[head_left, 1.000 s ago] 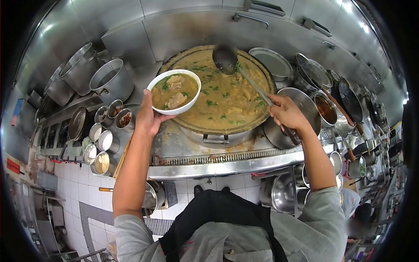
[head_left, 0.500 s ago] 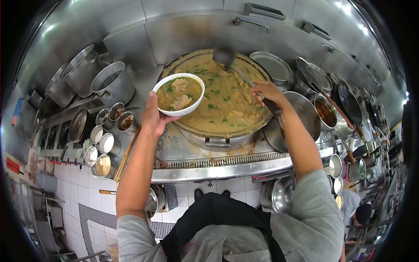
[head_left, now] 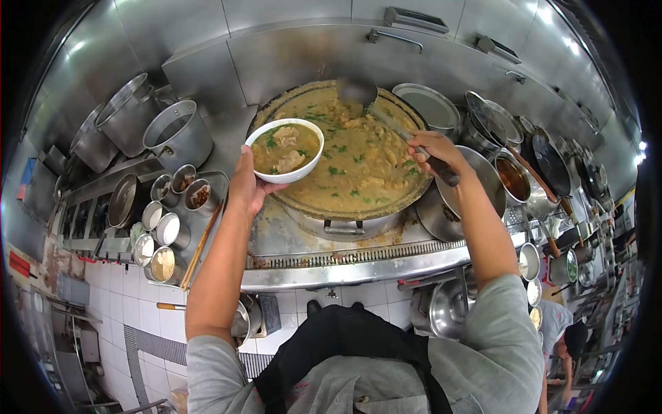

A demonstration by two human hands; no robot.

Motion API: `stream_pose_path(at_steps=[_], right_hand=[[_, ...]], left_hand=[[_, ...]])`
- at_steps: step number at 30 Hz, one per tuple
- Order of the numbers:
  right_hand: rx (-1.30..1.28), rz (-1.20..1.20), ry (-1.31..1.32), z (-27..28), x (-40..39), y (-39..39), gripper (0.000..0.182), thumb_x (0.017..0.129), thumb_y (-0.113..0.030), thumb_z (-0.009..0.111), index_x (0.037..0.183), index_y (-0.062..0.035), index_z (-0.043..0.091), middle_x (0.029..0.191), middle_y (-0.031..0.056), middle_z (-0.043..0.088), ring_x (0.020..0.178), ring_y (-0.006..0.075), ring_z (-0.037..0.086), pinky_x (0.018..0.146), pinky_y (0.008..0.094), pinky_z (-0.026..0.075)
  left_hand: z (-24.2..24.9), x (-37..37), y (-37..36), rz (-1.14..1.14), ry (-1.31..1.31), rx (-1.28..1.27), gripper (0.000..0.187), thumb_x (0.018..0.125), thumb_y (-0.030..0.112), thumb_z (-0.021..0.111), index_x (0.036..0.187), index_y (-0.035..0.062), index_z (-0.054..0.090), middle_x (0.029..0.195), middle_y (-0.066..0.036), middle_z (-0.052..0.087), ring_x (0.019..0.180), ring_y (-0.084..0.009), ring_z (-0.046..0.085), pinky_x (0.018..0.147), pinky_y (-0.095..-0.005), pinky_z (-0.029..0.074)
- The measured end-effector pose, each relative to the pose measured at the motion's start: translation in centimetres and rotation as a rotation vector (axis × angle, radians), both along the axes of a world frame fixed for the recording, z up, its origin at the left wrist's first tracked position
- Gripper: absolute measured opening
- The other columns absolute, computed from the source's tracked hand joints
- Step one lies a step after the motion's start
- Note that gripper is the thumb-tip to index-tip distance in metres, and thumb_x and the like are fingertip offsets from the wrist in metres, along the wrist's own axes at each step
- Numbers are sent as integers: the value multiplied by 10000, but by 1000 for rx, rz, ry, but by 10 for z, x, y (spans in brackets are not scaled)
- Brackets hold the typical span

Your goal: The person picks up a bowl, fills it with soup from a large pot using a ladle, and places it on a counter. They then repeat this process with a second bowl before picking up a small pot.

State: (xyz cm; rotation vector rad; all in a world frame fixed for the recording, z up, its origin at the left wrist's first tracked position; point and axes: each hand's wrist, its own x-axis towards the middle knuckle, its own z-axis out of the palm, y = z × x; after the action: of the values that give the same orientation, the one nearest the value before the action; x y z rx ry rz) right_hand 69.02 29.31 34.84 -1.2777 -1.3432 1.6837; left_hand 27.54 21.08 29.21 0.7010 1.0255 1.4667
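In my left hand [head_left: 248, 185] is a white bowl [head_left: 301, 174] of brownish stew with chunks of meat and green herbs; the thumb lies along its side and the fingers support it from below. My right hand [head_left: 434, 152] grips the handle of a long metal ladle [head_left: 392, 125]. The ladle's dark head is at the far side of a very wide round pot [head_left: 331, 211], over the stew [head_left: 365, 185] near the rim. Chopped green herbs float on that thick stew. The bowl is held above the pot's left edge.
Tall metal pots [head_left: 181, 141] stand to the left, near small containers [head_left: 165, 229] and long wooden chopsticks [head_left: 201, 250]. Right of the pot are a large metal basin [head_left: 476, 181], pans [head_left: 552, 162] and a reddish sauce pot [head_left: 512, 176]. A co-worker [head_left: 555, 324] bends over at the far right.
My right hand has shifted slightly right and down, and the ladle's head has shifted slightly at the far edge. The bowl stays nearly in place. The co-worker has moved further into view.
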Motion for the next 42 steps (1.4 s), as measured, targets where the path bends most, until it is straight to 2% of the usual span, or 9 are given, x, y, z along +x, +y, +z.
stream_pose_path(at_steps=[2, 9, 22, 25, 28, 30, 32, 38, 42], right_hand=[[-12, -46, 19, 6, 6, -3, 167, 961, -141, 614, 825, -45, 597, 642, 20, 560, 485, 91, 516, 389, 238, 406], [-122, 8, 452, 31, 26, -30, 113, 984, -74, 588, 1007, 21, 531, 847, 111, 607, 540, 89, 535, 376, 214, 407], [27, 84, 285, 85, 20, -93, 147, 1008, -57, 512, 1102, 56, 499, 772, 75, 587, 419, 57, 486, 305, 203, 397], [-2, 73, 270, 96, 9, -113, 435, 981, -56, 515, 1370, 124, 441, 785, 92, 587, 400, 71, 482, 287, 211, 415], [112, 133, 38, 106, -5, -134, 226, 976, -72, 546, 1138, 85, 543, 757, 59, 587, 412, 69, 500, 308, 223, 409], [137, 146, -50, 99, -7, -145, 469, 943, -79, 580, 1372, 95, 502, 786, 34, 578, 457, 81, 508, 350, 240, 433], [224, 177, -168, 100, -14, -156, 538, 943, -86, 583, 1434, 93, 456, 800, 28, 571, 482, 77, 520, 356, 234, 435], [194, 101, 17, 96, -3, -148, 488, 956, -91, 575, 1398, 90, 474, 804, 26, 568, 464, 69, 511, 358, 229, 440], [224, 74, -55, 90, 8, -124, 419, 959, -106, 582, 1315, 102, 508, 779, 32, 583, 449, 70, 503, 357, 227, 439]], left_hand=[[-2, 0, 2, 5, -7, -15, 614, 1069, 551, 385, 1415, 51, 473, 1296, -195, 633, 1070, -353, 704, 777, -518, 656], [-1, 7, 8, 4, 6, -17, 602, 1073, 546, 375, 1420, 62, 462, 1300, -193, 627, 1071, -350, 703, 798, -526, 650], [-10, 14, 23, -22, 30, 50, 539, 1076, 520, 383, 1417, 102, 405, 1294, -179, 598, 1009, -320, 718, 726, -482, 662], [-7, 20, 24, -13, 48, 61, 532, 1081, 510, 374, 1416, 98, 396, 1285, -178, 604, 989, -305, 725, 694, -458, 666], [-6, 24, 28, -9, 33, 43, 536, 1079, 513, 376, 1418, 97, 387, 1275, -180, 607, 979, -309, 726, 688, -459, 668], [-7, 26, 29, -22, 27, 61, 539, 1078, 514, 378, 1421, 97, 381, 1277, -181, 605, 973, -312, 728, 688, -462, 668], [-8, 29, 31, -25, 26, 68, 542, 1077, 516, 381, 1421, 97, 381, 1281, -182, 603, 973, -316, 729, 689, -464, 668], [-8, 35, 23, -17, 7, 72, 549, 1074, 518, 395, 1428, 98, 390, 1309, -190, 590, 1037, -331, 713, 722, -481, 667], [-3, 33, 14, -24, -7, 72, 563, 1073, 517, 400, 1442, 93, 379, 1326, -194, 582, 1076, -340, 699, 761, -495, 662]])
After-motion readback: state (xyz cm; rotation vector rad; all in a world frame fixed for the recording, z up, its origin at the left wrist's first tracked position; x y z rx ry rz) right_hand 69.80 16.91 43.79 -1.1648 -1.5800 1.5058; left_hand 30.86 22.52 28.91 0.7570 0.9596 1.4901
